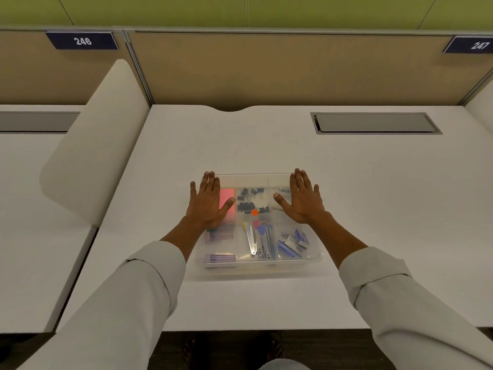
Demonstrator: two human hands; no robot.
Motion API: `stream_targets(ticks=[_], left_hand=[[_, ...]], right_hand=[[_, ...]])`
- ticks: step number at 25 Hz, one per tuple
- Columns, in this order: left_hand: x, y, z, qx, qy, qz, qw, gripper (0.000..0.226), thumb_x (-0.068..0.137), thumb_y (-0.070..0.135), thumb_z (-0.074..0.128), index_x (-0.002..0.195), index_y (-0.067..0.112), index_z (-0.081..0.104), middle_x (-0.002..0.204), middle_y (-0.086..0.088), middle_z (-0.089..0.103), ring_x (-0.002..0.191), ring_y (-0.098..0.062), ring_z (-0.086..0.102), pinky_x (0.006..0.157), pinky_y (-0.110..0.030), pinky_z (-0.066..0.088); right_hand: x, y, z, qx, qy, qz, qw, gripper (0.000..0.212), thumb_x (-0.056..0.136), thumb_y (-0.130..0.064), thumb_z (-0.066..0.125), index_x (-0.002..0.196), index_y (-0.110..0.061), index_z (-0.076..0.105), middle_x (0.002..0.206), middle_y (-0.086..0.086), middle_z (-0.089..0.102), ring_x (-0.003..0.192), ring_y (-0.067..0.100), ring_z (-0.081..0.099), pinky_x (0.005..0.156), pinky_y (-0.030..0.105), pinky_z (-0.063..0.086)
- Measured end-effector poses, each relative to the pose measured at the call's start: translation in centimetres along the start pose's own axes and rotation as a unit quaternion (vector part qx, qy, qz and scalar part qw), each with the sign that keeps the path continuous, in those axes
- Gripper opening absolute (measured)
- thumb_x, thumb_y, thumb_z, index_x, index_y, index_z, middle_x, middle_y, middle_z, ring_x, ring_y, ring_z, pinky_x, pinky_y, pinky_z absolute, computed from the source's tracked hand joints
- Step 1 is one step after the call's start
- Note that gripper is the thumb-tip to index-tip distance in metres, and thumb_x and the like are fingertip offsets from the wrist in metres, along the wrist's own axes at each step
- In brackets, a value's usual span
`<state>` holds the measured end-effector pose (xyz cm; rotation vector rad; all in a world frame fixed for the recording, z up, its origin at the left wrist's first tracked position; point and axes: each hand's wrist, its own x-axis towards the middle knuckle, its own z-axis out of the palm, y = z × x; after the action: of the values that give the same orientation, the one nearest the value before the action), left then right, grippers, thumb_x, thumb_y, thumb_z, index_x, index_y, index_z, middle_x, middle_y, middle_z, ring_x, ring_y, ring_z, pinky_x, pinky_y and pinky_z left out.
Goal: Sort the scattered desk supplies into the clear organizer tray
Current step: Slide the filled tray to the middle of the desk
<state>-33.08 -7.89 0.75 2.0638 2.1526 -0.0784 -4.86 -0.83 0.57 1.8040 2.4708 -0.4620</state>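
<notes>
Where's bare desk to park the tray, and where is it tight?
Bare desk runs between the tray and the back panel, left of the grey hatch, and on both sides of the tray. Tight: over the tray, where the left hand and right hand lie flat above full compartments.

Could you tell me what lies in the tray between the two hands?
Black binder clips in the middle far compartment, between the left hand and right hand, per the head view.
</notes>
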Motion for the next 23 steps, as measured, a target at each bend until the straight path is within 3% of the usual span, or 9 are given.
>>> stream_targets(ticks=[3,6,10,15,19,23], left_hand=[[-0.2,0.9,-0.7,0.044,0.026,0.017,0.999,0.081,0.095,0.060,0.010,0.153,0.004,0.005,0.163,-0.015,0.000,0.151,-0.028,-0.005,0.121,-0.054,0.000],[-1.8,1.7,-0.8,0.005,0.049,0.008,0.999,0.080,0.097,0.059,0.018,0.153,0.003,0.010,0.163,-0.015,0.003,0.151,-0.028,-0.004,0.122,-0.051,0.000],[-5.2,1.6,-0.3,-0.019,0.052,-0.005,0.998,0.093,0.088,0.071,0.011,0.153,0.005,0.007,0.163,-0.013,0.000,0.151,-0.026,-0.008,0.121,-0.050,-0.003],[-8.0,2.1,0.6,-0.065,0.024,-0.030,0.997,0.102,0.082,0.076,0.014,0.154,0.004,0.001,0.163,-0.012,-0.005,0.150,-0.024,-0.011,0.122,-0.050,-0.003],[-8.5,2.1,1.2,-0.073,0.028,-0.041,0.996,0.105,0.081,0.078,0.017,0.153,0.004,0.001,0.163,-0.012,-0.003,0.151,-0.025,-0.008,0.122,-0.051,0.000],[-8.6,2.2,1.4,-0.076,0.030,-0.036,0.996,0.123,0.066,0.092,-0.001,0.154,0.006,-0.001,0.163,-0.012,-0.005,0.151,-0.026,-0.008,0.122,-0.051,0.001]], right_hand=[[-0.8,-0.1,-1.1,-0.009,-0.018,-0.008,1.000,0.093,0.095,-0.069,0.024,0.157,-0.008,-0.008,0.165,0.012,-0.019,0.152,0.027,-0.019,0.122,0.059,-0.002],[-3.5,-0.2,-1.2,0.034,0.026,-0.024,0.999,0.095,0.092,-0.072,0.020,0.157,-0.008,-0.002,0.167,0.012,-0.012,0.153,0.026,-0.015,0.123,0.057,0.001],[-8.4,0.3,1.0,0.050,0.055,-0.046,0.996,0.107,0.083,-0.085,0.007,0.158,-0.008,0.002,0.167,0.011,-0.006,0.154,0.024,-0.011,0.122,0.055,0.002],[-10.3,1.1,2.8,0.059,0.041,-0.050,0.996,0.110,0.081,-0.086,0.014,0.157,-0.008,-0.001,0.167,0.009,-0.011,0.153,0.023,-0.015,0.123,0.058,0.004],[-10.0,1.2,3.3,0.066,0.049,-0.057,0.995,0.116,0.076,-0.091,0.009,0.157,-0.009,-0.002,0.167,0.008,-0.011,0.153,0.023,-0.015,0.123,0.058,0.004],[-10.0,1.2,3.5,0.044,0.055,-0.055,0.996,0.118,0.074,-0.092,0.008,0.157,-0.009,-0.004,0.167,0.009,-0.011,0.153,0.023,-0.016,0.123,0.057,0.002]])
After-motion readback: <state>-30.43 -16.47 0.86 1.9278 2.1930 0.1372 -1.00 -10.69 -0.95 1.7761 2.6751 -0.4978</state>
